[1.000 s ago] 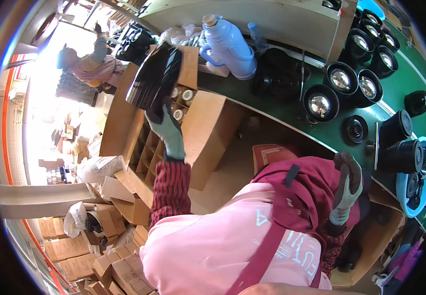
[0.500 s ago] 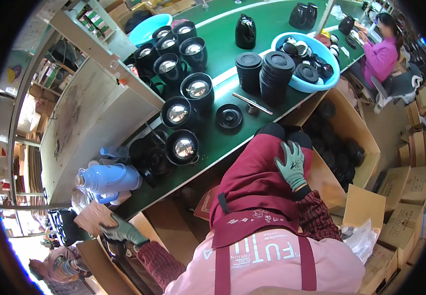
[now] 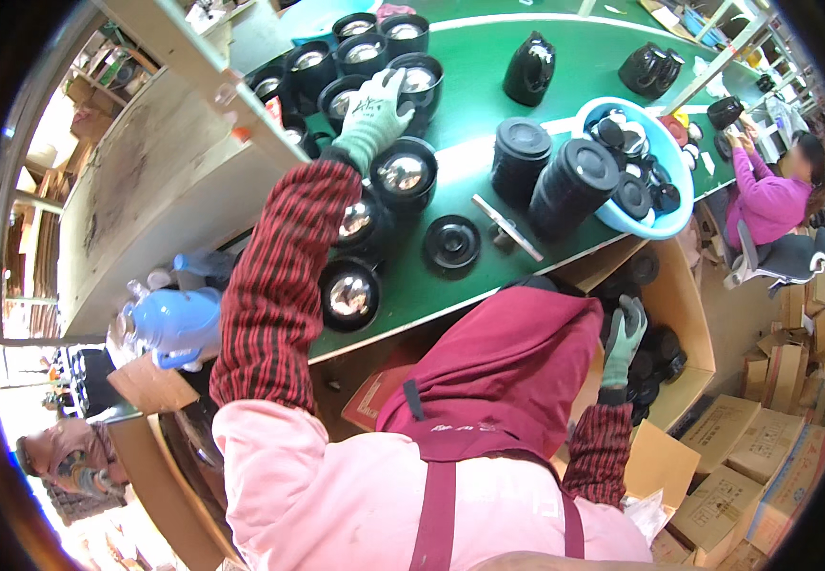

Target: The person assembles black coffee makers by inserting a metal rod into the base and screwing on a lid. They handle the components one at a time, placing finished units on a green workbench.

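Note:
My left hand [image 3: 374, 119], in a pale green glove, is stretched over the group of black jugs with shiny silvery insides. Its fingers are extended and reach the rim of one black jug [image 3: 422, 81]; any grip on it is not plain. More jugs stand nearer me, one of them a black jug [image 3: 349, 295] close to the bench edge. My right hand [image 3: 625, 341], gloved alike, is held beside my knee at the open carton, fingers apart and nothing visible in them. A round black lid [image 3: 451, 246] lies on the green bench [image 3: 474, 143].
Stacks of black lids [image 3: 574, 186] stand by a metal bar tool [image 3: 507, 228]. A blue basin [image 3: 684, 200] holds lids and parts. A carton [image 3: 698, 324] of black pieces is at my right, a blue flask [image 3: 179, 319] at left. A person [image 3: 769, 205] sits far right.
My left hand has left the piece of cardboard at lower left and reached up over the jugs. My right hand has moved off my lap toward the carton. The view has shifted.

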A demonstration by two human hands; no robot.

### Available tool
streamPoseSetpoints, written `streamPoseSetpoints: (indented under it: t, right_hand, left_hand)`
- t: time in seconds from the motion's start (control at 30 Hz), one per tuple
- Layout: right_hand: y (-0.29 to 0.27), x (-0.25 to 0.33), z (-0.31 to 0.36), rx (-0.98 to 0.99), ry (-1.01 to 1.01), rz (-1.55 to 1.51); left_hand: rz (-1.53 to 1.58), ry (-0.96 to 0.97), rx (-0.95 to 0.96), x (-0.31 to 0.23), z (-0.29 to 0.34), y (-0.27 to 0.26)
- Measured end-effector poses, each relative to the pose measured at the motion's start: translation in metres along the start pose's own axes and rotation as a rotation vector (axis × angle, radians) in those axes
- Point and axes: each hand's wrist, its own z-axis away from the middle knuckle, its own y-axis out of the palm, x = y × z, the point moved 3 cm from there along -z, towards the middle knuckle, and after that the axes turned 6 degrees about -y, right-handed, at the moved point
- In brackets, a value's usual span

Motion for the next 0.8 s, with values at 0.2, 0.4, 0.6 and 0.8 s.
streamPoseSetpoints:
  t: [0.2,0.4,0.6,0.8]
  right_hand:
    - [-0.033,-0.002,0.029,0.039,0.263,-0.259]
    - [-0.02,-0.049,0.05,0.321,0.235,-0.341]
    - [-0.003,0.12,-0.061,0.374,-0.014,-0.32]
    - [-0.046,0.272,-0.153,0.081,-0.919,0.247]
  left_hand:
    - [-0.342,-0.142,0.607,0.022,-0.054,0.1]
    - [-0.418,-0.017,0.134,-0.014,-0.054,0.125]
    - [-0.033,0.391,-0.19,-0.08,-0.012,-0.031]
    - [-0.041,0.911,-0.141,-0.139,0.063,-0.193]
